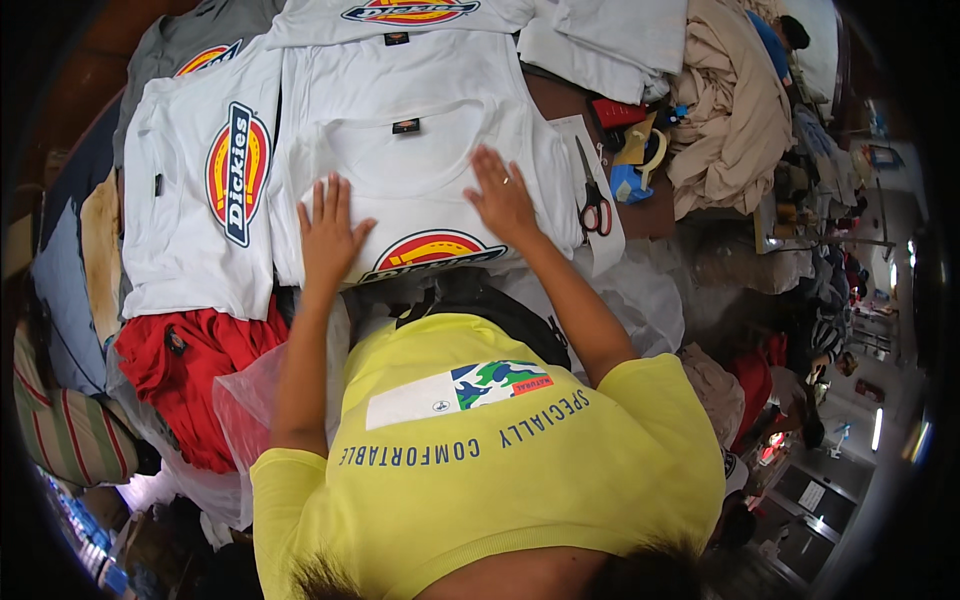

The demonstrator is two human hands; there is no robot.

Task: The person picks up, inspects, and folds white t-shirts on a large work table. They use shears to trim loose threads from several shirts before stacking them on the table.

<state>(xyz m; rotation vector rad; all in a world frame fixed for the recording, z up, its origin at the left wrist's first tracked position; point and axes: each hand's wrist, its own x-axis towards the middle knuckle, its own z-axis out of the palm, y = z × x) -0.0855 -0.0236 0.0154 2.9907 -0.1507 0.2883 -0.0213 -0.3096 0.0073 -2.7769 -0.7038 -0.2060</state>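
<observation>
A white T-shirt (400, 215) with a round neckline and a red, yellow and blue printed logo lies in front of me on other white shirts. Flat on its left side rests my left hand (333, 232), fingers stretched out and thumb apart. My right hand (503, 200), with a ring on one finger, lies on the right side near the collar, its fingers extended. Neither hand grips the cloth. Beside the stack on the left is a folded white shirt (170, 240) with the same kind of logo.
Right of the shirts, scissors (594, 205) with red-and-black handles lie by a tape roll (654, 152) and a red box (616, 112). Beige cloth (735, 110) is heaped beyond them. Red garments (200, 375) in clear plastic sit at lower left. Other people work at the far right.
</observation>
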